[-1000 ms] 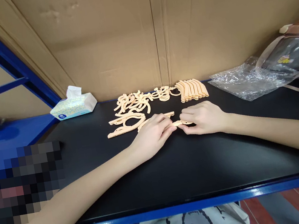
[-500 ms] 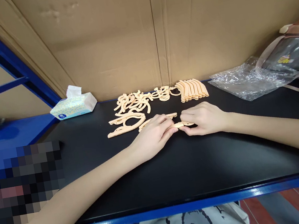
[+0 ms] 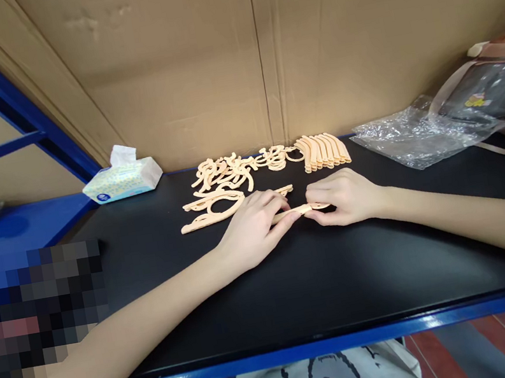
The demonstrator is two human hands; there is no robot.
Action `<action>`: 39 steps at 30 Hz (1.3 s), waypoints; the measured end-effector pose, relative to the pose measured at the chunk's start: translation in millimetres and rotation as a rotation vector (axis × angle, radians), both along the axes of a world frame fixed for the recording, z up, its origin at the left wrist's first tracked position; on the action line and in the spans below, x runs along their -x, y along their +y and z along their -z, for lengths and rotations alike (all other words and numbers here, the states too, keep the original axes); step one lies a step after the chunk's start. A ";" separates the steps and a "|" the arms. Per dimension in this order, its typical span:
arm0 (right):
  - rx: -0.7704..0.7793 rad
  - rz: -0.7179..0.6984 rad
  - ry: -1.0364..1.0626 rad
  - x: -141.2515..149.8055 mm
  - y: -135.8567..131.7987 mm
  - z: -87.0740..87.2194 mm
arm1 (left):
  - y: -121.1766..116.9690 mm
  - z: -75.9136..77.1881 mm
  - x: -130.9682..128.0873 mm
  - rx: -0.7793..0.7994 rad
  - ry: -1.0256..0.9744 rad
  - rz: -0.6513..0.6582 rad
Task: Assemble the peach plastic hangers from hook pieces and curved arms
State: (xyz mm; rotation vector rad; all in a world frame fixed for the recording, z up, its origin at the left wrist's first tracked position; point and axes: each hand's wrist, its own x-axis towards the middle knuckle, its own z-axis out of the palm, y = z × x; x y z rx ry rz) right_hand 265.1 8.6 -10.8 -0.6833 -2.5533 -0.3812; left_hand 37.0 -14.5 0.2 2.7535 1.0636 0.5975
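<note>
Together, hands [image 3: 253,226] [image 3: 347,196] gripping piece [image 3: 305,208], pack [image 3: 123,181] showing tissue [image 3: 123,154]

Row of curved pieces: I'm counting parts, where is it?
In the head view, the row lies right of centre at the back, between loose pieces and the plastic bag, beyond the right hand.

Pale peach in the held strip [image 3: 305,208], piled pieces [image 3: 215,172] and curved tubes [image 3: 325,152]. Black across the tabletop [image 3: 321,281], blue along its edge [image 3: 308,350]. Brown over the cardboard [image 3: 164,68]. Speckled pale yellow and light blue on the tissue pack [image 3: 122,180].
</note>
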 end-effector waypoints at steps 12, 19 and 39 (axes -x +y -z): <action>0.265 0.022 0.165 -0.8 7.3 0.3 | 0.2 0.4 -1.2 -0.103 -0.039 0.072; 0.287 0.058 0.057 2.5 7.7 0.1 | 0.3 -1.8 -2.2 -0.069 0.063 0.224; 0.254 0.052 0.006 5.8 7.2 -1.6 | -0.2 -1.2 -1.3 -0.035 0.056 0.233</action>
